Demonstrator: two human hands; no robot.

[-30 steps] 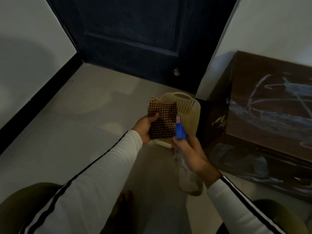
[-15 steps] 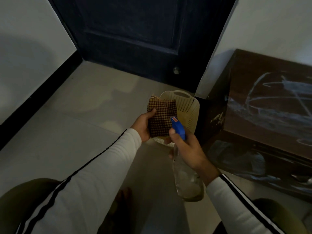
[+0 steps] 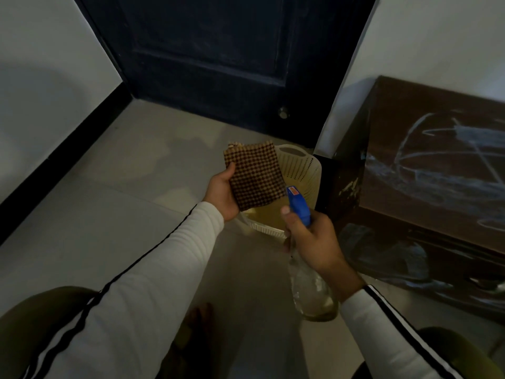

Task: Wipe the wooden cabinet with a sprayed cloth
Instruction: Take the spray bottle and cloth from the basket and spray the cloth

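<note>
My left hand (image 3: 222, 194) holds a folded brown checked cloth (image 3: 255, 176) upright, thumb on its left edge. My right hand (image 3: 314, 239) grips a clear spray bottle (image 3: 311, 294) by the neck, with its blue spray head (image 3: 297, 203) pointing at the cloth from just below and right of it. The dark wooden cabinet (image 3: 437, 160) stands to the right, its top smeared with whitish streaks.
A cream perforated plastic basket (image 3: 303, 170) sits on the tiled floor behind the cloth, beside the cabinet's corner. A dark door (image 3: 218, 58) fills the far wall, with a black skirting strip (image 3: 54, 170) running along the left. My knees show at both bottom corners.
My left hand has turned the cloth so it faces the nozzle more openly. My right hand with the bottle has dropped slightly down and right.
</note>
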